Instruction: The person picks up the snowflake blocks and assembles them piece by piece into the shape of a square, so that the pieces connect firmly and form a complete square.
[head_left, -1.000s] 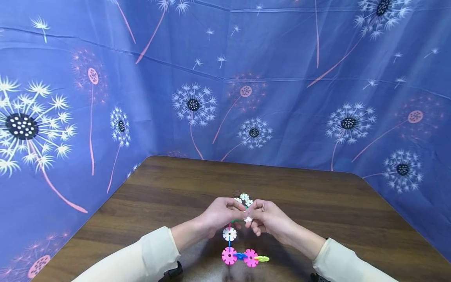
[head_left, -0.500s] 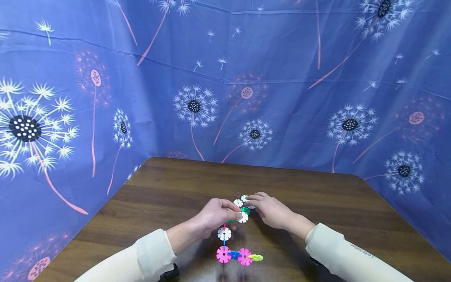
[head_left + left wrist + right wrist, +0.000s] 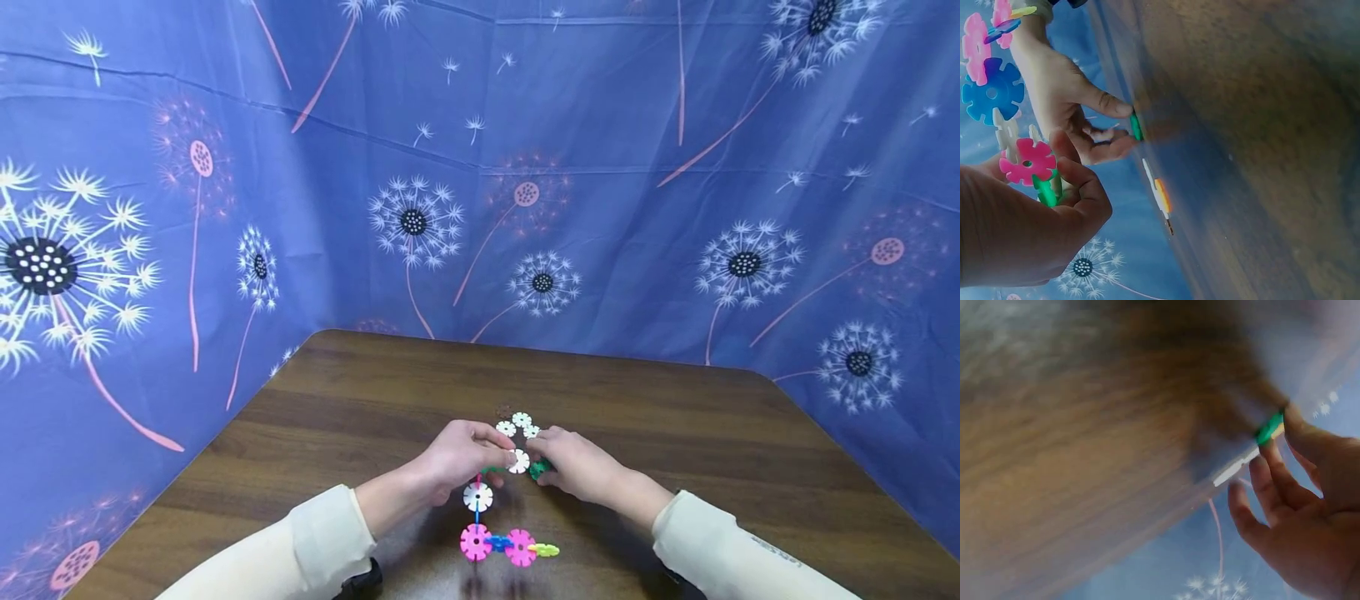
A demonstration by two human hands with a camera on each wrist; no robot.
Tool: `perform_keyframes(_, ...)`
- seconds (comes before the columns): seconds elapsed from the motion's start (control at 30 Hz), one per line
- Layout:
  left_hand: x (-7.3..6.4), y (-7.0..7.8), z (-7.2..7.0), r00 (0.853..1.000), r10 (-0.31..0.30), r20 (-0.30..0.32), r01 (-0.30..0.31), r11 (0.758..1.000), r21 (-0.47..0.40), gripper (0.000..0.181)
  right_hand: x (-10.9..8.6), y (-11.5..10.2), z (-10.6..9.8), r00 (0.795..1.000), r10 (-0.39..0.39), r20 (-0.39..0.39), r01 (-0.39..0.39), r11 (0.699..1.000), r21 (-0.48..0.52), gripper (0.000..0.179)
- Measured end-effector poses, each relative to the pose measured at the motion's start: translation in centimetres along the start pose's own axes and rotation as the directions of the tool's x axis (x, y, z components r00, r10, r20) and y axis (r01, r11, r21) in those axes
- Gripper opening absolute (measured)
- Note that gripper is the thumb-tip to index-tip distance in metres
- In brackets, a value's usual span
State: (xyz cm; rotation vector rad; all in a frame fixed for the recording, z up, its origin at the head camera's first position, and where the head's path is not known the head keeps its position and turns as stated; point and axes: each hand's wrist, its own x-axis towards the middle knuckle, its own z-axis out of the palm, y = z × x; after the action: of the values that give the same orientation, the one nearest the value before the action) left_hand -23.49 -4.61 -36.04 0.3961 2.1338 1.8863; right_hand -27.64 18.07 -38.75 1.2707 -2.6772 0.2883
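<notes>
In the head view my left hand [image 3: 459,460] grips a chain of notched plastic snowflake discs near its far end. A white disc [image 3: 518,461] stands at its fingertips. Toward me the chain runs through another white disc [image 3: 477,497], a pink disc [image 3: 476,542], a blue disc [image 3: 498,543], a second pink disc [image 3: 521,547] and a yellow-green disc [image 3: 547,550]. The left wrist view shows a green disc [image 3: 1047,192] of the chain partly hidden by the fingers. My right hand [image 3: 581,468] pinches a separate green disc [image 3: 1269,429] between thumb and fingers, close to the tabletop.
Beyond the hands, several loose discs lie on the wooden table [image 3: 360,392]: white discs [image 3: 522,420] and a brown disc [image 3: 504,411]. An orange disc [image 3: 1163,195] shows in the left wrist view. A blue dandelion-print cloth [image 3: 600,208] hangs around the table.
My right hand has left the white disc at my left fingertips, reached out to the loose discs and picked up the green disc. The left hand has stayed nearly in place with the chain.
</notes>
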Motion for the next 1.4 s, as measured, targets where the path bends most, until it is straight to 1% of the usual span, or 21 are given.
perform_keyframes(0.07,0.0,-0.1,0.1,1.0,-0.002,-0.003,0.002,1.0,-0.003,0.017,-0.4,0.1,-0.2,0.999,0.038,0.013,-0.039,0.989,0.14,0.027)
perform_keyframes(0.1,0.0,-0.2,0.1,1.0,-0.003,-0.004,0.003,1.0,-0.005,0.017,-0.6,0.1,-0.3,0.998,0.063,0.023,-0.066,0.974,0.215,0.026)
perform_keyframes(0.17,0.1,-0.3,0.1,1.0,-0.002,-0.009,0.002,1.0,-0.002,0.017,-1.1,0.3,-0.5,0.994,0.107,0.036,-0.113,0.934,0.339,0.022)
perform_keyframes(0.2,0.1,-0.4,0.1,1.0,-0.002,-0.01,0.002,1.0,0.003,0.017,-1.4,0.3,-0.6,0.99,0.13,0.044,-0.137,0.909,0.393,0.018)
perform_keyframes(0.27,0.1,-0.4,0.0,1.0,-0.004,-0.014,0.004,1.0,0.014,0.018,-2.0,0.3,-0.9,0.981,0.183,0.063,-0.19,0.847,0.496,0.015)
perform_keyframes(0.3,0.1,-0.4,0.0,1.0,-0.005,-0.015,0.005,1.0,0.017,0.018,-2.2,0.2,-1.0,0.975,0.209,0.073,-0.215,0.811,0.544,0.013)
perform_keyframes(0.33,0.2,-0.4,0.0,1.0,-0.005,-0.017,0.005,1.0,0.019,0.018,-2.3,0.1,-1.2,0.971,0.228,0.078,-0.229,0.769,0.597,0.012)
perform_keyframes(0.4,0.3,-0.4,-0.1,1.0,-0.004,-0.019,0.004,1.0,0.018,0.019,-2.5,-0.3,-1.5,0.96,0.266,0.084,-0.247,0.672,0.698,0.009)
perform_keyframes(0.47,0.4,-0.3,0.0,1.0,-0.001,-0.016,0.001,1.0,0.012,0.019,-2.7,-0.7,-1.9,0.95,0.305,0.07,-0.243,0.577,0.78,0.007)
perform_keyframes(0.5,0.4,-0.3,0.0,1.0,0.002,-0.013,-0.001,1.0,0.006,0.02,-2.8,-1.0,-2.0,0.944,0.325,0.059,-0.236,0.538,0.809,0.008)
perform_keyframes(0.53,0.5,-0.2,0.1,1.0,0.003,-0.011,-0.003,1.0,0.002,0.02,-2.8,-1.2,-2.2,0.938,0.342,0.049,-0.228,0.505,0.833,0.009)
perform_keyframes(0.57,0.5,-0.2,0.2,1.0,0.004,-0.008,-0.004,1.0,0.001,0.02,-2.9,-1.4,-2.4,0.931,0.362,0.042,-0.225,0.48,0.848,0.01)
perform_keyframes(0.6,0.5,-0.1,0.3,1.0,0.005,-0.007,-0.005,1.0,-0.001,0.02,-2.9,-1.7,-2.5,0.925,0.378,0.034,-0.221,0.465,0.857,0.011)
perform_keyframes(0.63,0.6,-0.1,0.3,1.0,0.005,-0.008,-0.005,1.0,0.002,0.02,-3.0,-1.8,-2.6,0.921,0.389,0.027,-0.219,0.459,0.861,0.012)
perform_keyframes(0.7,0.6,0.0,0.5,1.0,0.003,-0.015,-0.003,1.0,0.01,0.02,-3.0,-2.1,-2.7,0.918,0.397,0.016,-0.214,0.461,0.861,0.012)
perform_keyframes(0.87,0.5,0.2,0.7,1.0,-0.005,-0.028,0.006,1.0,0.026,0.019,-3.1,-2.5,-2.8,0.92,0.392,0.011,-0.208,0.464,0.861,0.014)
perform_keyframes(0.97,0.5,0.1,0.8,1.0,-0.009,-0.024,0.009,1.0,0.021,0.018,-3.1,-2.8,-2.7,0.917,0.398,0.02,-0.219,0.462,0.859,0.014)
perform_keyframes(1.13,0.5,-0.1,0.9,1.0,0.0,-0.018,0.0,1.0,0.01,0.017,-3.0,-2.9,-2.7,0.922,0.388,0.013,-0.205,0.458,0.865,0.014)
perform_keyframes(1.2,0.5,-0.1,0.9,1.0,0.004,-0.019,-0.004,1.0,0.011,0.016,-2.9,-2.9,-2.7,0.924,0.383,0.011,-0.201,0.46,0.865,0.014)
perform_keyframes(1.4,0.4,0.0,0.9,0.999,0.012,-0.044,-0.011,1.0,0.023,0.014,-2.5,-3.2,-2.9,0.921,0.389,0.021,-0.22,0.475,0.852,0.011)
